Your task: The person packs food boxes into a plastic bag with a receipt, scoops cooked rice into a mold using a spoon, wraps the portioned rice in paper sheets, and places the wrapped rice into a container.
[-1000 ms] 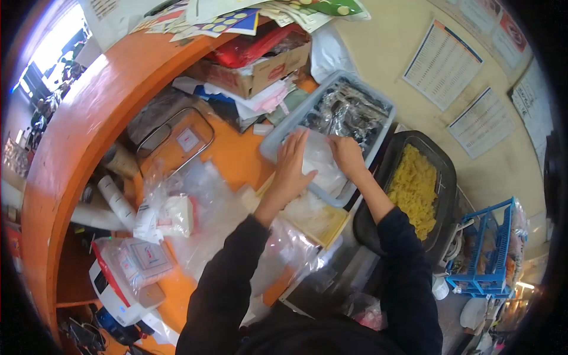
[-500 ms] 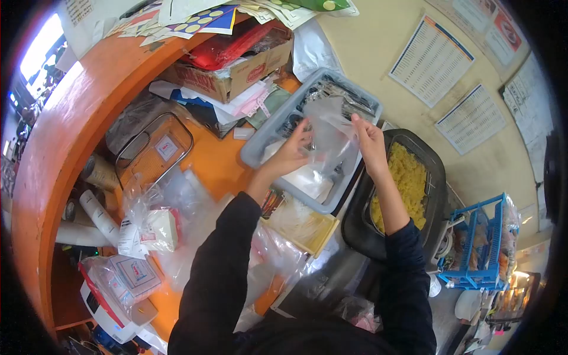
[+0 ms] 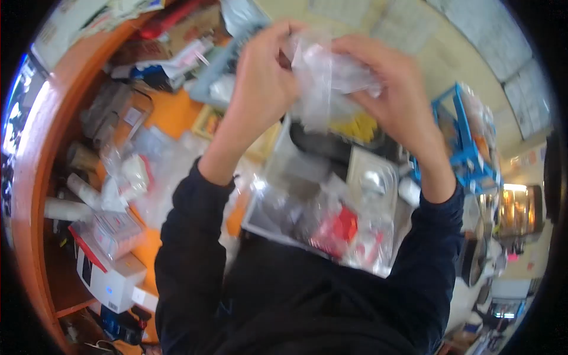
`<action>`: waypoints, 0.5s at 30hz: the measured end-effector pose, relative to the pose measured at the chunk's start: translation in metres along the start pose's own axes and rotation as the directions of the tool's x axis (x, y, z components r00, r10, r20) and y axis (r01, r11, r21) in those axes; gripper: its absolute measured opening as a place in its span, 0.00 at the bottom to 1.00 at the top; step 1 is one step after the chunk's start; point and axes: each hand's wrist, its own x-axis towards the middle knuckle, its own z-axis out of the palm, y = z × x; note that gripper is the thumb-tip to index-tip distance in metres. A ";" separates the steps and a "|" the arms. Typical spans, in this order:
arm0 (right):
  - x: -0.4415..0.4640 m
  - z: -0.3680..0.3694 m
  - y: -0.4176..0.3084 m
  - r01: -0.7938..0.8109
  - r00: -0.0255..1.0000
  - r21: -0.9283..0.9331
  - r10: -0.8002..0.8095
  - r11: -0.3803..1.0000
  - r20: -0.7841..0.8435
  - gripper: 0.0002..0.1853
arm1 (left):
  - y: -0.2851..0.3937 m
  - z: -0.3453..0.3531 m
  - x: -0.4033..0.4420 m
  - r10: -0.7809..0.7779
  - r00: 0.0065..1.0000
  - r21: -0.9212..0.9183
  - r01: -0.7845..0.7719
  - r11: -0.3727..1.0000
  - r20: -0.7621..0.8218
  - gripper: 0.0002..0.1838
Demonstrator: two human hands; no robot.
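While a clear plastic bag (image 3: 316, 86) hangs between two bare hands above a crowded work area, the right hand (image 3: 399, 89) grips its bunched side, fingers bent over the top and thumb beneath. The left hand (image 3: 260, 86) curls against the opposite side, fingers bent; blur makes it impossible to tell whether its fingertips pinch the film. Partly visible through and below the bag is yellow food (image 3: 358, 127) in a black pan (image 3: 310, 142), with a blue rack (image 3: 467, 145) at the right of the view. Beyond the left forearm, a grey-blue tub (image 3: 204, 86) sits on the orange counter (image 3: 177, 112), near a yellow-edged box (image 3: 263, 145) partly hidden by that arm. Closer to the wearer's dark-clothed torso, a red item (image 3: 340, 228) lies amid clear wrapping beside a pale rectangular tray (image 3: 373, 177), while blurred paper sheets (image 3: 408, 29) line the wall.
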 end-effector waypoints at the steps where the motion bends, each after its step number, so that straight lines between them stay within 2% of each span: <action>1: -0.019 -0.014 -0.009 0.151 0.988 -0.297 -0.142 0.943 0.053 0.25 | 0.015 0.014 -0.015 0.017 1.000 -0.058 -0.017 0.998 -0.006 0.28; 3: -0.067 -0.049 -0.032 -0.042 0.994 -0.062 0.036 0.997 -0.104 0.21 | 0.047 0.034 -0.044 0.096 0.994 -0.150 -0.103 0.983 -0.051 0.36; 4: -0.091 -0.059 -0.049 -0.180 0.977 -0.001 0.179 0.984 -0.115 0.20 | 0.060 0.034 -0.068 0.006 0.997 -0.042 -0.003 0.999 0.079 0.45; 5: -0.115 -0.068 -0.066 -0.313 0.940 0.062 0.319 0.948 -0.123 0.18 | 0.063 0.037 -0.098 -0.101 0.989 0.106 0.089 0.990 0.107 0.47; 7: -0.157 -0.065 -0.081 -0.534 0.836 0.061 0.516 0.843 0.185 0.16 | 0.061 0.054 -0.150 -0.293 0.951 0.351 0.243 0.904 0.098 0.48; 8: -0.175 -0.057 -0.075 -0.576 0.748 0.059 0.497 0.815 0.439 0.15 | 0.053 0.063 -0.168 -0.360 0.928 0.365 0.302 0.881 0.102 0.41; 9: -0.190 -0.032 -0.065 -0.554 0.757 0.103 0.448 0.826 0.476 0.15 | 0.045 0.069 -0.179 -0.427 0.898 0.379 0.361 0.852 0.103 0.34; 10: -0.204 0.000 -0.062 -0.543 0.754 0.152 0.401 0.826 0.520 0.16 | 0.043 0.073 -0.185 -0.556 0.826 0.268 0.517 0.813 0.094 0.25; 11: -0.207 0.030 -0.059 -0.576 0.744 0.148 0.440 0.804 0.503 0.13 | 0.042 0.077 -0.188 -0.671 0.734 0.153 0.655 0.740 0.101 0.17; 12: -0.207 0.064 -0.056 -0.479 0.821 0.132 0.390 0.868 0.416 0.09 | 0.058 0.079 -0.186 -0.681 0.729 0.005 0.682 0.731 0.062 0.12; 13: -0.201 0.097 -0.045 -0.508 0.770 0.117 0.389 0.853 0.506 0.15 | 0.082 0.084 -0.179 -0.687 0.726 -0.143 0.684 0.716 0.034 0.07; 14: -0.193 0.111 -0.046 -0.480 0.580 0.105 0.226 0.871 0.783 0.12 | 0.104 0.093 -0.177 -0.711 0.692 -0.055 0.710 0.702 -0.128 0.06; 15: -0.200 0.136 -0.043 -0.433 0.554 0.131 0.149 0.892 0.819 0.11 | 0.110 0.099 -0.178 -0.593 0.791 0.136 0.611 0.780 -0.152 0.06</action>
